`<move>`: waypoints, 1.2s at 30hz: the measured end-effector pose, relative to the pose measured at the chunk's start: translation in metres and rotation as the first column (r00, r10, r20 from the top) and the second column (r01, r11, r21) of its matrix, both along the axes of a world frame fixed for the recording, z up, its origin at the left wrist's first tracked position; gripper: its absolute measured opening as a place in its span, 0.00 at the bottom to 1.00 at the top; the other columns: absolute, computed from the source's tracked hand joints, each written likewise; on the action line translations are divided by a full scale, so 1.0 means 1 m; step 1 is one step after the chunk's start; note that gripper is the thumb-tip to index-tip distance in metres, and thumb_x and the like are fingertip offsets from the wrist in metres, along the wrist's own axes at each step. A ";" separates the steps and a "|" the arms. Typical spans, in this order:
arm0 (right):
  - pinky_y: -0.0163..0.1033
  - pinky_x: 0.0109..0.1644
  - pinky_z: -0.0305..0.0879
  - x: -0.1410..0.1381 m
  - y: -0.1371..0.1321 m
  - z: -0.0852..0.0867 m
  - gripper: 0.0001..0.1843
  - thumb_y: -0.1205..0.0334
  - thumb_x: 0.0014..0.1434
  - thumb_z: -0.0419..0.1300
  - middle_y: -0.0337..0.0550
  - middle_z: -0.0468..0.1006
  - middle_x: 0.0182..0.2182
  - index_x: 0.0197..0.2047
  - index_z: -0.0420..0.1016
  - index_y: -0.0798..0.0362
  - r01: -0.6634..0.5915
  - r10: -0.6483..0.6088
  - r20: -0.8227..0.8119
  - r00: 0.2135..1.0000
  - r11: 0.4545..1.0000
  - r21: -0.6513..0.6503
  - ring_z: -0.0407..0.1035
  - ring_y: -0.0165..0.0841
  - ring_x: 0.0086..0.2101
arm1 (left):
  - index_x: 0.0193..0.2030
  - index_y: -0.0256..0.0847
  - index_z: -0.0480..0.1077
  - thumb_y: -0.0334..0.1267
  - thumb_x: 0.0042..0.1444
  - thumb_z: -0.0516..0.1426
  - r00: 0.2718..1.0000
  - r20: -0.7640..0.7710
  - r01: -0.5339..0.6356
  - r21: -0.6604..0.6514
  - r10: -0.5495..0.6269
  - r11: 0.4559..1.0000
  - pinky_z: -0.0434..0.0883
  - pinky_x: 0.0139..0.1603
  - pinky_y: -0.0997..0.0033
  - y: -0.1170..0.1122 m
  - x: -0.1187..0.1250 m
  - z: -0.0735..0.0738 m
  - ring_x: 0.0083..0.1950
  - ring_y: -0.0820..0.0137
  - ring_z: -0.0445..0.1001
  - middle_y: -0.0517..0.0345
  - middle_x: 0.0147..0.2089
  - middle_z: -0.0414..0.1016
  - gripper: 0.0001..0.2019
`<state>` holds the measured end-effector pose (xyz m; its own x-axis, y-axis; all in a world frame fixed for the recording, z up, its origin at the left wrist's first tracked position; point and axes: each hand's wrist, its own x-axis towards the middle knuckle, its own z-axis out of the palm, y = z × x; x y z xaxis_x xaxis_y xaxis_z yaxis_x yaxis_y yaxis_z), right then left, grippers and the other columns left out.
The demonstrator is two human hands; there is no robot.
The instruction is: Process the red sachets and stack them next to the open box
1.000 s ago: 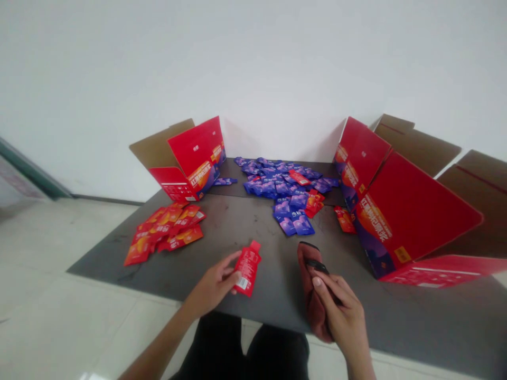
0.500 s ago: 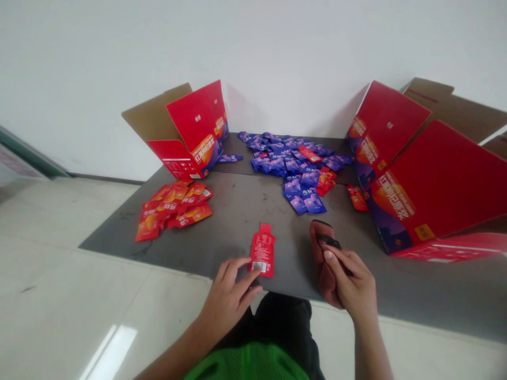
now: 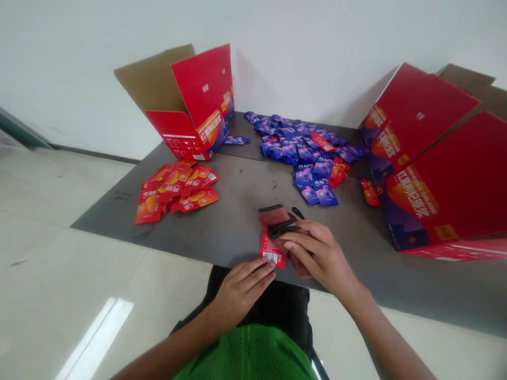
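Note:
A red pouch (image 3: 273,254) lies barcode side up near the table's front edge. The fingers of my left hand (image 3: 241,287), stretched out and close together, rest on its lower edge. In my right hand (image 3: 322,253) is a brownish-red cloth (image 3: 275,215) with black edging, closed between thumb and fingers. This cloth covers the upper part of the pouch, and its other end hangs down beside it. A black looped part shows at my right fingertips; whether it belongs to the cloth I cannot tell.
Red-orange pouches (image 3: 178,187) are piled at the left, before an open red carton (image 3: 192,134). Blue-purple pouches (image 3: 293,142) lie heaped at the back, a few red ones among them. Another open carton (image 3: 431,174) stands at the right, a red-orange pouch (image 3: 370,192) beside it.
My right hand has moved left with the cloth, bringing it over the red pouch. My left fingers now lie flatter on the pouch's lower edge. The view has shifted slightly.

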<state>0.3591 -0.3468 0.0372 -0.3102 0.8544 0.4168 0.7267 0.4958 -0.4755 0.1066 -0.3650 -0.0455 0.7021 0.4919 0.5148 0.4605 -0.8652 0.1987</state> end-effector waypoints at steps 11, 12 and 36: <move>0.47 0.54 0.62 -0.019 0.071 -0.023 0.16 0.47 0.71 0.56 0.45 0.78 0.49 0.54 0.81 0.41 -0.119 0.134 0.287 0.948 0.990 -0.071 0.68 0.39 0.49 | 0.60 0.39 0.74 0.32 0.76 0.47 1.000 0.006 0.011 -0.020 -0.011 1.000 0.72 0.60 0.62 0.004 0.001 0.002 0.63 0.65 0.75 0.54 0.62 0.79 0.16; 0.46 0.54 0.62 -0.013 0.084 -0.021 0.16 0.48 0.72 0.56 0.45 0.78 0.48 0.54 0.81 0.42 -0.107 0.122 0.318 0.940 0.992 -0.063 0.68 0.38 0.47 | 0.60 0.39 0.74 0.32 0.76 0.46 1.000 0.009 0.010 -0.021 -0.010 1.000 0.72 0.60 0.63 0.004 0.000 0.002 0.63 0.65 0.75 0.55 0.62 0.78 0.17; 0.42 0.47 0.67 -0.020 0.060 0.013 0.17 0.49 0.72 0.55 0.44 0.78 0.44 0.56 0.82 0.41 -0.088 0.070 0.315 0.946 0.995 0.042 0.71 0.36 0.44 | 0.58 0.41 0.76 0.32 0.74 0.51 0.997 0.079 0.010 -0.079 -0.004 0.997 0.75 0.57 0.63 0.004 0.001 0.001 0.61 0.65 0.77 0.53 0.58 0.81 0.15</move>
<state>0.3391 -0.2870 0.0507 -0.4982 0.8004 0.3334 0.7918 0.5767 -0.2012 0.1076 -0.3608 -0.0446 0.6643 0.5284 0.5287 0.4346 -0.8485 0.3021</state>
